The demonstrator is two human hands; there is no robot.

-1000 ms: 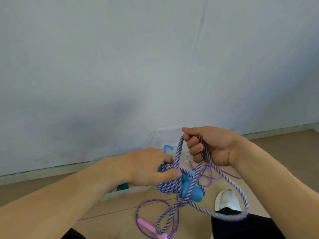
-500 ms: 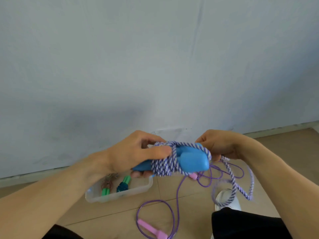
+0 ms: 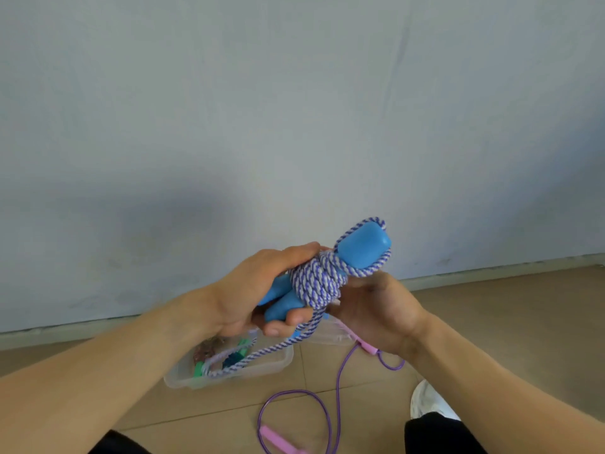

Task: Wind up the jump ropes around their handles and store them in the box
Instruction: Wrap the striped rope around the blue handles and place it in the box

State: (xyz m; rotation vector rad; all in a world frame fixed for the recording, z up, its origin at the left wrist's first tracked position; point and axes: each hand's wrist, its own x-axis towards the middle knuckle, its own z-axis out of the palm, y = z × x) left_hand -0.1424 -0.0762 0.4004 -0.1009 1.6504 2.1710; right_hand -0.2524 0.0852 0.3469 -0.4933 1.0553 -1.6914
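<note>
Our left hand [image 3: 262,290] gripped blue handles [image 3: 363,249], rope [image 3: 316,283] coiled round them. Right hand [image 3: 373,312] half open under coil, touching. Loose tail hung into box [image 3: 271,363] on floor.

Soft, even daylight fills the scene — bright enough, with no glare. A broad, diffuse shadow lies on the wall [image 3: 294,109] left of and above the hands [image 3: 262,290]. The frame is slightly soft overall; wide-angle distortion bows the wall's base line and stretches the forearms at the lower corners.
</note>
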